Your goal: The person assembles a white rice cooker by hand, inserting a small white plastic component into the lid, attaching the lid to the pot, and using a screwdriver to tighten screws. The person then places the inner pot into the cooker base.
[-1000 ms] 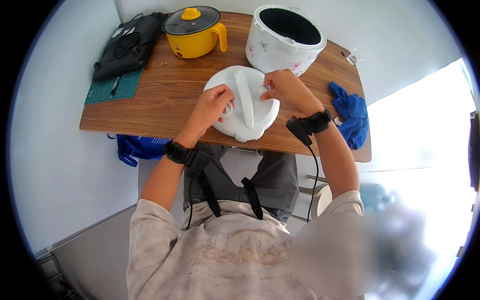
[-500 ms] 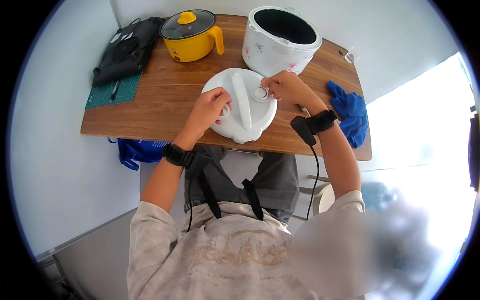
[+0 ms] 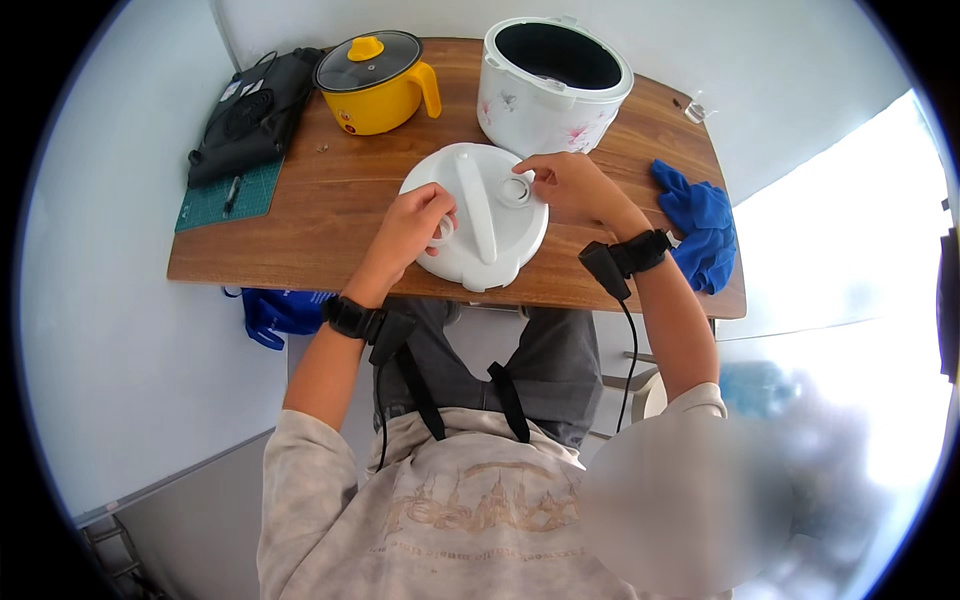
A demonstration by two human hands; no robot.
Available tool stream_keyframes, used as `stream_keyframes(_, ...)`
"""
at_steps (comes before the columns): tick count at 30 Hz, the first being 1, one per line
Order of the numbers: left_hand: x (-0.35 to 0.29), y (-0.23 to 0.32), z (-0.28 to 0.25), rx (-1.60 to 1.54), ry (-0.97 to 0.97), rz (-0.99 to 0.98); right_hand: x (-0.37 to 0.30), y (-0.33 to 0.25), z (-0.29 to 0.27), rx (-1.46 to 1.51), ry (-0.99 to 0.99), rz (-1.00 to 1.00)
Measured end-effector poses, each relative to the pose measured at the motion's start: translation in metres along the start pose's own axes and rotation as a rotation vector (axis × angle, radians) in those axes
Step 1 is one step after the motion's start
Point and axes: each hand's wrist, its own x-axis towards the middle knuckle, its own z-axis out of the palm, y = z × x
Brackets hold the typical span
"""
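A round white rice cooker lid (image 3: 478,218) with a raised bar handle lies on the wooden table in front of me. Over its left side my left hand (image 3: 408,232) is closed on a small white ring-shaped part (image 3: 444,231), pinched between thumb and fingers. At the lid's far right sits a round vent opening (image 3: 515,191) with a white rim. My right hand (image 3: 572,185) hovers at that vent, index finger stretched out beside it and fingers apart; nothing shows in them. Behind the lid stands the white, flower-printed rice cooker body (image 3: 548,105), its dark inside exposed.
At the back left stands a yellow electric pot (image 3: 375,103) with a glass lid. A black appliance (image 3: 245,120) with a coiled cord rests beside it, over a green cutting mat (image 3: 250,195) with a pen. A blue cloth (image 3: 700,225) lies on the right, below a small clear cup (image 3: 697,110).
My right hand's fingers have loosened from the vent's rim and spread, the index finger reaching out. My left hand still holds the ring. The whole view has shifted slightly.
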Motion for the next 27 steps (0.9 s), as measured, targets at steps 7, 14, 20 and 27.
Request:
stream_keyframes(7,-0.001,-0.002,-0.001,-0.026,0.038,-0.007,-0.009,-0.021,0.009,-0.146,0.050,-0.039)
stream_keyframes(14,-0.001,-0.005,-0.001,-0.068,0.032,-0.006,-0.007,-0.023,0.012,-0.202,0.038,-0.039)
stream_keyframes(20,0.000,-0.005,-0.003,-0.122,0.011,0.016,-0.010,-0.021,0.013,-0.192,0.079,-0.040)
stream_keyframes(27,-0.001,-0.006,-0.008,-0.164,-0.022,0.045,-0.010,-0.025,0.008,-0.125,0.102,-0.061)
